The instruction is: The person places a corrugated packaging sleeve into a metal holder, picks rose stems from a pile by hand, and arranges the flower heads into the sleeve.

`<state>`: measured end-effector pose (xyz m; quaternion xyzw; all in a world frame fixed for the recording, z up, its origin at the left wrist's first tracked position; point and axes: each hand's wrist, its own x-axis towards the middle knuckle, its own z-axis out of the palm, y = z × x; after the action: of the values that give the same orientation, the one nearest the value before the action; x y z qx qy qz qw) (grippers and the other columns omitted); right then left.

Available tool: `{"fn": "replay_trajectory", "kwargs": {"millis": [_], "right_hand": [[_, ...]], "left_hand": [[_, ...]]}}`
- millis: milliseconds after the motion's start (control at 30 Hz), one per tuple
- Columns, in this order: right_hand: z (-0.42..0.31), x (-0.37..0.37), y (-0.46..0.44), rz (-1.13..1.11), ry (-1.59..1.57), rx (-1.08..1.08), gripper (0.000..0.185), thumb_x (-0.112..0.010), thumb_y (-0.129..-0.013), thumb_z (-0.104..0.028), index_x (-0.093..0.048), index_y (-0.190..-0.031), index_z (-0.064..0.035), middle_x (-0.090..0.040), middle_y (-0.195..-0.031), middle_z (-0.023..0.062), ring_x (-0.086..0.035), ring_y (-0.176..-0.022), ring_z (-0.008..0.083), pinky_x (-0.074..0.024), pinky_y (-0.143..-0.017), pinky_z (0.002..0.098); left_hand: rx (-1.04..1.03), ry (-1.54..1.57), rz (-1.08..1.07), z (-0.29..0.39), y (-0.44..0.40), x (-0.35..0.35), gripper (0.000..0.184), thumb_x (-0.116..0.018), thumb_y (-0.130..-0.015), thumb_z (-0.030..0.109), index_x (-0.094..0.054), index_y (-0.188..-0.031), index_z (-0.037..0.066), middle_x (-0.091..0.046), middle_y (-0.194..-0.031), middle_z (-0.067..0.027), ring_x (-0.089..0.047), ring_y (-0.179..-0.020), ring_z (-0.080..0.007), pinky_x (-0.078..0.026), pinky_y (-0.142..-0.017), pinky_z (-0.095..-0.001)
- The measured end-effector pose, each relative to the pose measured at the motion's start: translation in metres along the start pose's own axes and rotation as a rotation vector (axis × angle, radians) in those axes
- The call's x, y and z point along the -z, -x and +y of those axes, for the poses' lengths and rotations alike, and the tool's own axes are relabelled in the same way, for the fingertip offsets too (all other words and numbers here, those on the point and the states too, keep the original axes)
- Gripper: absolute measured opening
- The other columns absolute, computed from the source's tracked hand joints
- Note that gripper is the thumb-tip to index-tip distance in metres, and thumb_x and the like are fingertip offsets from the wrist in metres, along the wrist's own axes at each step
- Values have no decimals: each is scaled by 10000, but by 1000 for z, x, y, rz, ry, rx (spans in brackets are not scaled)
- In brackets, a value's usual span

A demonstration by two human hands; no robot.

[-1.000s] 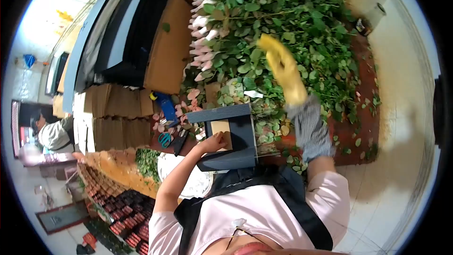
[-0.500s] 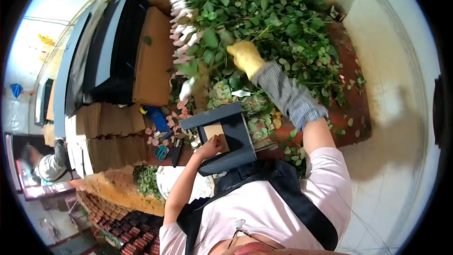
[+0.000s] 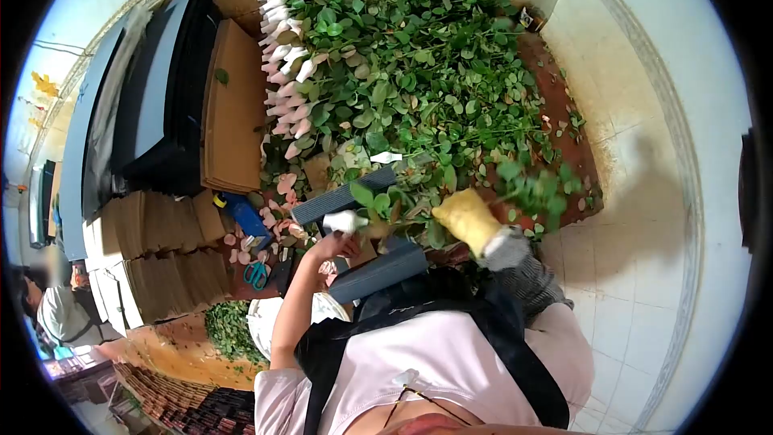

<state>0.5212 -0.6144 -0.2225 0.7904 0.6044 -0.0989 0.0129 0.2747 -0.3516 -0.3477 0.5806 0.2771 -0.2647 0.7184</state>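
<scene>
Head view: bare left, yellow-gloved right hands (image 3: 332, 246) (image 3: 467, 221) hold 1 white-tipped leafy stem (image 3: 345, 221).

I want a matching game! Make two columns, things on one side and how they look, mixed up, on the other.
1. glove
2. scissors
3. big heap of leaves
4. petals

A. green
B. pink and scattered
C. yellow
D. blue-green

Right pairs: 1-C, 2-D, 3-A, 4-B
</scene>
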Motion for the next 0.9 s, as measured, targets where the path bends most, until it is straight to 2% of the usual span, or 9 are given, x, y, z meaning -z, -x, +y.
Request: {"fn": "replay_trajectory", "kwargs": {"millis": [100, 167, 233, 300, 333, 433, 567, 800, 900], "right_hand": [[13, -127, -15, -226, -377, -152, 168, -604, -836, -197, -672, -717, -100, -653, -727, 109, -638, -695, 293, -502, -629, 431], [18, -196, -35, -437, -581, -432, 273, -638, -824, -244, -684, -810, 24, -688, -847, 170, -662, -819, 307, -526, -727, 421], [12, -125, -32, -565, -634, -565, 331, -644, -811, -302, -697, -938, -2, -696, -925, 169, -662, -904, 317, -520, -804, 414], [26, -91, -24, -515, -301, 241, 361, -611, -880, -325, -659, -1121, -61, -697, -981, 138, -655, -958, 291, -510, -840, 425], [27, -18, -42, -715, -367, 199, 454, -569, -919, -368, -579, -1251, -58, -676, -1087, 150, -650, -988, 292, -508, -879, 416], [64, 70, -87, -174, -620, 85, 496, -537, -947, -441, -550, -1303, -95, -593, -1293, 140, -604, -1127, 265, -472, -998, 414], [131, 99, -209, 566, -368, -18, 383, -622, -915, -188, -564, -1280, -86, -603, -1282, 114, -573, -1179, 275, -468, -999, 419], [149, 43, -302, 266, 426, -436, 400, -569, -881, -180, -562, -1277, -129, -663, -1125, 70, -632, -1022, 231, -456, -886, 362], [119, 38, -269, 175, 346, -485, 165, -612, -889, -168, -705, -1016, -119, -693, -1022, 51, -647, -984, 231, -448, -898, 371]], "left_hand": [[-33, 2, -52, 0, 1, 4, 666, -343, -1002, 570, -543, -1239, -20, -711, -925, -189, -703, -902, -291, -577, -783, -385], [22, 67, 105, 29, 21, -16, 798, -418, -931, 670, -513, -1323, -19, -631, -1206, -202, -683, -967, -269, -559, -832, -367], [-154, -313, 66, 19, 13, -11, 663, -564, -915, 570, -568, -1296, 28, -615, -1257, -153, -657, -1005, -233, -502, -856, -321], [-50, -379, 18, 14, 15, -22, 518, -651, -894, 444, -621, -1230, 51, -644, -1195, -149, -629, -1052, -212, -484, -877, -336], [-49, -313, 53, 1, 10, -26, 421, -694, -862, 309, -646, -1189, 49, -657, -1160, -163, -620, -1079, -232, -479, -901, -354], [-339, -511, 236, 11, 29, -48, 331, -699, -824, 221, -654, -1087, 26, -638, -1134, -162, -609, -1049, -332, -481, -902, -379], [-321, -394, 406, -11, 31, -57, 306, -713, -829, 178, -650, -1089, 29, -602, -1098, -134, -608, -1025, -307, -497, -875, -353], [-319, -428, 482, 0, 37, -59, 281, -695, -841, 197, -667, -1059, 23, -629, -1083, -143, -628, -991, -326, -499, -862, -370], [-304, -389, 465, -2, 34, -60, 273, -691, -846, 193, -666, -1057, 22, -640, -1072, -143, -625, -1004, -317, -495, -863, -364]]}}
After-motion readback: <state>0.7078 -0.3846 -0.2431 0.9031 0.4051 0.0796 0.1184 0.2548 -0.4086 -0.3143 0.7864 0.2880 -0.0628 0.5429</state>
